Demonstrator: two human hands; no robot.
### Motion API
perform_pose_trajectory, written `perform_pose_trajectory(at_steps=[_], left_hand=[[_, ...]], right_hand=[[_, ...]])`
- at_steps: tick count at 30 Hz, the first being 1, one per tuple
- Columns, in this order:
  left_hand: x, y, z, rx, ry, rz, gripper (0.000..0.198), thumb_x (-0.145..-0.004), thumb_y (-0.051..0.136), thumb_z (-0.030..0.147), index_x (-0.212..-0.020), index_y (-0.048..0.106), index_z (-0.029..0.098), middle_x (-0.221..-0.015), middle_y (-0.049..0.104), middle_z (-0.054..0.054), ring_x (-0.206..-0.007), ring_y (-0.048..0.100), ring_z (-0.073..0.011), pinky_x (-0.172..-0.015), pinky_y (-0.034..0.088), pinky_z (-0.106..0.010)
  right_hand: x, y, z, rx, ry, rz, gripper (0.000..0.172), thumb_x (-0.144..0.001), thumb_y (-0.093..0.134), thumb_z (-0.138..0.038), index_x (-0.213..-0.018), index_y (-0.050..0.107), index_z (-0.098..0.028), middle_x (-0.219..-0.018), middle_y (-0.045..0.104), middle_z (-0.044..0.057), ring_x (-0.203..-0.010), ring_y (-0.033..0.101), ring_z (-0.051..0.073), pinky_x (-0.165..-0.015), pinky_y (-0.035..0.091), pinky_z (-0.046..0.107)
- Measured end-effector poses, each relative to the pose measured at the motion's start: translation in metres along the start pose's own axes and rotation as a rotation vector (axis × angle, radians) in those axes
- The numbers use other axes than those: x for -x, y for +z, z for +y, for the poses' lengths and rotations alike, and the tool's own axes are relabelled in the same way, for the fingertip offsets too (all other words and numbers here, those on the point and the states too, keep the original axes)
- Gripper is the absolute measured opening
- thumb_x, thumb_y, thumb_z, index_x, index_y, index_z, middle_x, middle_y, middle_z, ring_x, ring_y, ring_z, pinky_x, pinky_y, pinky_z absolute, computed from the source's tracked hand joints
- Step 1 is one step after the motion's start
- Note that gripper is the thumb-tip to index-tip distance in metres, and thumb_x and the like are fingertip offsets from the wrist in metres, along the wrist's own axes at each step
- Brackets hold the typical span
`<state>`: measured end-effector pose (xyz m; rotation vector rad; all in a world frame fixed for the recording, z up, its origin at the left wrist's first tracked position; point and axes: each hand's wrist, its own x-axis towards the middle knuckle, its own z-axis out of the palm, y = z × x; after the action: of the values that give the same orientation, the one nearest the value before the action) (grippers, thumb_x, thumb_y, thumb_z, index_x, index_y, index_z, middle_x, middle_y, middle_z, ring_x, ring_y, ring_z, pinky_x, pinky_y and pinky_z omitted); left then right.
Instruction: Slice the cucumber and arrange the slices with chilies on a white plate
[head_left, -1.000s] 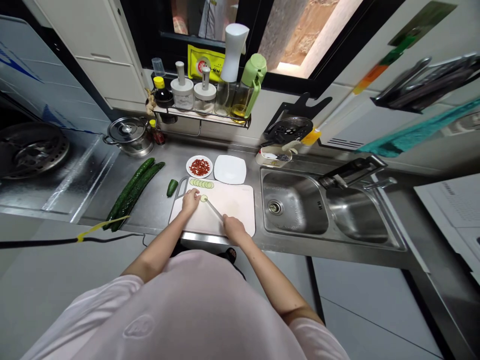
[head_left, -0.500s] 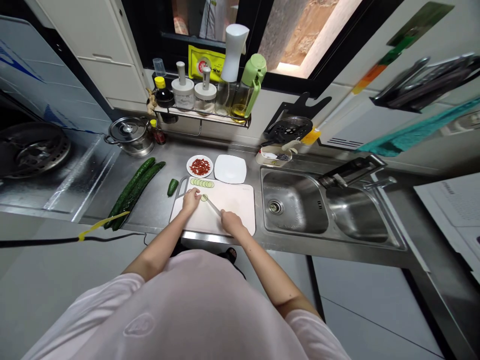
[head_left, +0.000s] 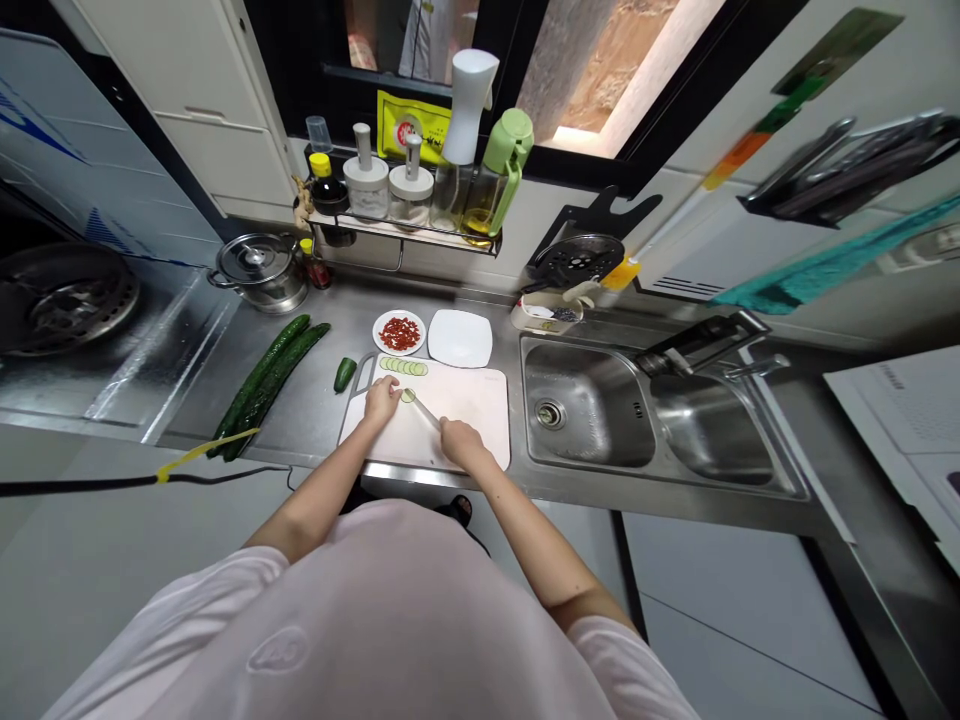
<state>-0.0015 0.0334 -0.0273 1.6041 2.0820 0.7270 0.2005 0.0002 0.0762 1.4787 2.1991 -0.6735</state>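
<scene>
- From my seat, the white cutting board (head_left: 480,410) lies on the steel counter (head_left: 300,425).
- The right hand (head_left: 463,443) is clenched on a knife (head_left: 427,412) — blade aimed up-left.
- The left hand (head_left: 382,400) grips a cucumber stub (head_left: 408,396) on the board from above — firm, but likely slippery; its long axis is mostly hidden.

The right hand (head_left: 461,443) wraps around the knife (head_left: 425,411), hiding its handle, and the left hand (head_left: 382,400) covers whatever lies beneath its fingers on the cutting board (head_left: 472,410). The red bits (head_left: 400,333) on the plate (head_left: 415,347) are too small to identify, and the print on the yellow packet (head_left: 409,130) is too small to read. The left edge cuts off the stove burner (head_left: 64,300); the right edge cuts off the teal towel (head_left: 825,262) and the papers (head_left: 900,420).
</scene>
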Motion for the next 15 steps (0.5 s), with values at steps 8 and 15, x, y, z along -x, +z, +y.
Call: perform_pose_trajectory(at_steps=[8, 15], left_hand=[[0.0004, -0.0015, 0.0015, -0.006, -0.018, -0.013, 0.013, -0.077, 0.055, 0.022, -0.090, 0.059, 0.020, -0.077, 0.056, -0.003, -0.075, 0.053, -0.0163, -0.070, 0.039, -0.026], [0.0000, -0.0013, 0.0006, 0.007, -0.019, -0.017, 0.014, -0.076, 0.056, 0.022, -0.089, 0.059, 0.020, -0.077, 0.056, -0.002, -0.074, 0.053, -0.0155, -0.069, 0.039, -0.026]], right_hand=[[-0.0019, 0.0015, -0.0001, -0.001, -0.005, 0.003, 0.030, -0.083, 0.039, -0.009, -0.110, 0.050, -0.015, -0.100, 0.062, 0.014, -0.092, 0.060, 0.023, -0.068, 0.044, 0.030], [0.0053, 0.0029, 0.0035, 0.004, 0.008, -0.003, 0.030, -0.084, 0.039, -0.010, -0.111, 0.050, -0.016, -0.100, 0.062, 0.014, -0.093, 0.060, 0.023, -0.070, 0.043, 0.030]])
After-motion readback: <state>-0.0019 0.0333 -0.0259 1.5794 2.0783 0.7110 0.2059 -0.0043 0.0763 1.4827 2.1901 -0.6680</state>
